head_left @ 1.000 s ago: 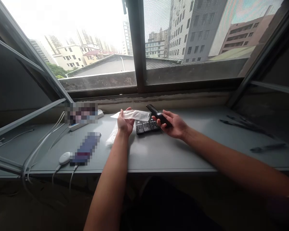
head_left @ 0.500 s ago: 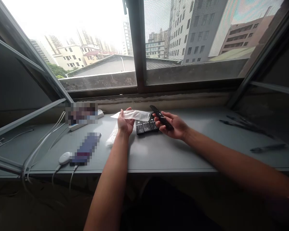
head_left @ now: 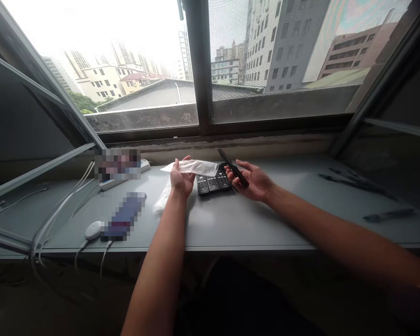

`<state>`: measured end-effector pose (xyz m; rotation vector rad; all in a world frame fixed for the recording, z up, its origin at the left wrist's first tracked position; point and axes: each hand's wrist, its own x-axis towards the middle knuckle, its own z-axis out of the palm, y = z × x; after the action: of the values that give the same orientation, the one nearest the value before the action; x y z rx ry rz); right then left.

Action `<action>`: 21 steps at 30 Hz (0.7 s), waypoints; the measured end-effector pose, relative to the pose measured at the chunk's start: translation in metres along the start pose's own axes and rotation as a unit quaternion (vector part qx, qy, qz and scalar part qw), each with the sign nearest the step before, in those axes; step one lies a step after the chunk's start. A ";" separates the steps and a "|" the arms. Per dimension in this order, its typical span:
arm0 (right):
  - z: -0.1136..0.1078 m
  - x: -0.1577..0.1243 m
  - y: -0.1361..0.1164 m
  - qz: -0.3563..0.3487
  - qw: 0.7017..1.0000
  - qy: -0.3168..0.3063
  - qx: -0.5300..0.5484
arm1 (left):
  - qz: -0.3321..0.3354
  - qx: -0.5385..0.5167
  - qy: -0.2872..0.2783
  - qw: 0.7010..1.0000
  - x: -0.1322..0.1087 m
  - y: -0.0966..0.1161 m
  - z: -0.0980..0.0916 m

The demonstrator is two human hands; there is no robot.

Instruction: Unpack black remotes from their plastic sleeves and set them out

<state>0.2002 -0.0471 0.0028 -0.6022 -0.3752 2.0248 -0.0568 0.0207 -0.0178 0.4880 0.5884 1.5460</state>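
My left hand [head_left: 182, 179] is closed on a clear plastic bag [head_left: 196, 166], holding it flat above the grey sill. My right hand [head_left: 254, 179] grips a slim black remote control [head_left: 232, 167], tilted with its far end pointing up toward the window. Between and under the two hands, more black remotes [head_left: 213, 182] lie side by side on the sill. A crumpled heap of clear plastic bags [head_left: 163, 198] rests just left of my left wrist.
The grey sill [head_left: 231, 219] runs under a wide window. On its left are a blurred flat device [head_left: 124, 216], a white charger [head_left: 94, 229] with cables, and a power strip [head_left: 122, 175]. Dark thin tools [head_left: 353, 179] lie at the far right.
My right hand has turned the black remote onto its edge and raised its far end a little. My left hand and the plastic bag have stayed where they were.
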 end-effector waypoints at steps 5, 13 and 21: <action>-0.001 0.001 -0.001 0.015 1.000 -0.025 -0.006 | -0.006 -0.006 0.005 1.000 -0.001 0.000 0.001; -0.002 0.000 0.003 0.036 0.997 -0.067 -0.004 | -0.007 -0.006 0.003 1.000 0.001 0.000 0.000; 0.006 -0.005 0.006 0.014 0.999 -0.037 -0.029 | -0.004 -0.002 -0.003 1.000 0.001 0.000 0.000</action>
<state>0.1948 -0.0543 0.0060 -0.5715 -0.4736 2.0724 -0.0570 0.0221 -0.0185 0.4865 0.5815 1.5380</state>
